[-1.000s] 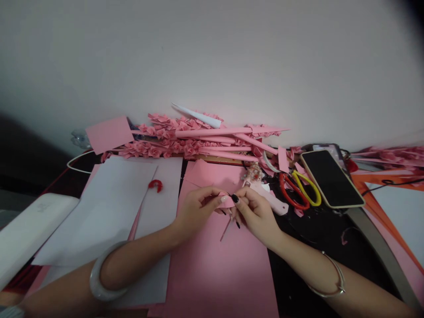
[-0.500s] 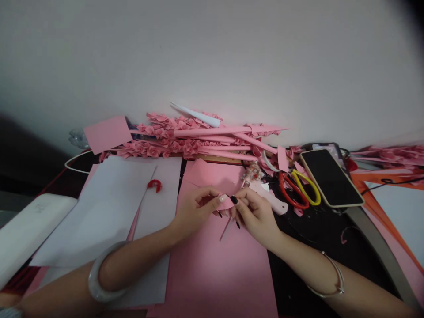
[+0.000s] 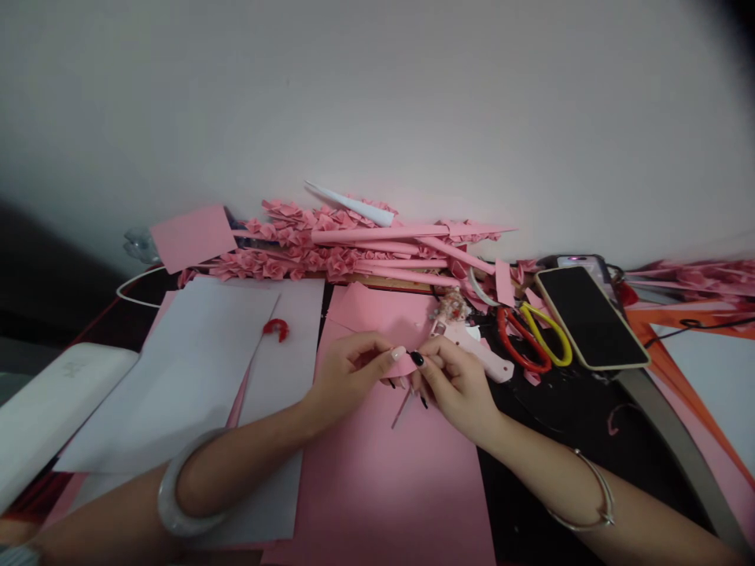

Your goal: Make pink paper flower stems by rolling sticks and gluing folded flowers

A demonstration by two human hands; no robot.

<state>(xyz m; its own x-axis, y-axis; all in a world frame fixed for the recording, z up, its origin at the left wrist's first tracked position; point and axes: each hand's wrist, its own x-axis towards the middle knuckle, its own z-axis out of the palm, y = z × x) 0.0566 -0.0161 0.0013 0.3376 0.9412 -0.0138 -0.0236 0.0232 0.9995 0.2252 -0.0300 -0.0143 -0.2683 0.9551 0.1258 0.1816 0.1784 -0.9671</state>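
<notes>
My left hand [image 3: 348, 373] and my right hand [image 3: 457, 381] meet over a large pink paper sheet [image 3: 389, 479]. Both pinch one small piece of pink paper [image 3: 404, 363] between thumb and fingertips. A thin stick [image 3: 403, 409] hangs down from between the hands. A pale bangle [image 3: 171, 491] circles my left wrist and a thin metal bracelet [image 3: 593, 495] my right.
White sheets [image 3: 194, 369] lie to the left with a small red clip [image 3: 276, 328] on them. Pink paper roses and rolled pink tubes [image 3: 354, 248] are heaped along the wall. Right of my hands lie a pink tool [image 3: 480, 355], red and yellow scissors [image 3: 534, 334] and a phone [image 3: 590, 317].
</notes>
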